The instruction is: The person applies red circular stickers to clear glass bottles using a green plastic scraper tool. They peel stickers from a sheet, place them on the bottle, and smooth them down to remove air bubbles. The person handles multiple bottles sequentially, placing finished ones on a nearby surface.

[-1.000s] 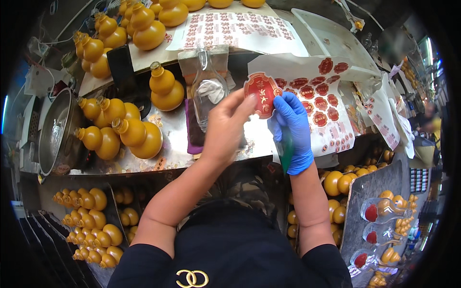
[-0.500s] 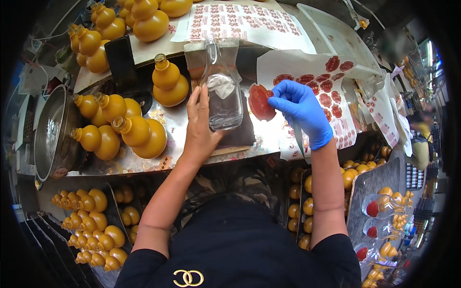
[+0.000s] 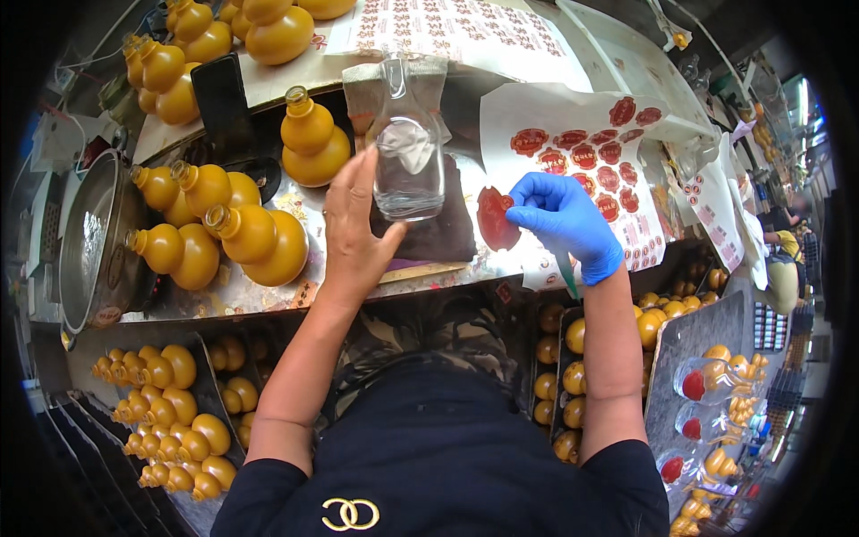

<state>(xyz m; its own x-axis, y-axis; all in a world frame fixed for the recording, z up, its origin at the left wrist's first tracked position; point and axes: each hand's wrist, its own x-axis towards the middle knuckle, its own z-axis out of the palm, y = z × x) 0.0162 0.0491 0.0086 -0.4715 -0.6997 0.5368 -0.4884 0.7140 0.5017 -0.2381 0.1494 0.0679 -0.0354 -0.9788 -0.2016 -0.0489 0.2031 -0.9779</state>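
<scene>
A clear glass bottle [image 3: 409, 183] lies on a dark padded rest with its neck pointing away from me; whitish cloth shows through it. My left hand [image 3: 352, 219] is bare, its fingers stretched along the bottle's left side and its thumb apart near the base. Whether the fingertips press on the glass I cannot tell. My right hand [image 3: 568, 219], in a blue glove, pinches the edge of an oval red label [image 3: 495, 219] to the right of the bottle. A thin dark green strip or tool [image 3: 566, 271] sticks out below this hand.
Several yellow gourd-shaped bottles [image 3: 264, 242] stand on the left of the table beside a metal pan [image 3: 89, 242]. A red-label sheet [image 3: 537, 201] lies at right; another printed sheet [image 3: 465, 36] lies behind. A dark phone [image 3: 224, 98] stands upright. Trays of gourd bottles [image 3: 170, 421] flank me below.
The glass bottle has shifted slightly left and away, and stands straighter to me. My left fingers have loosened from around it. The red label has moved a little right and toward me.
</scene>
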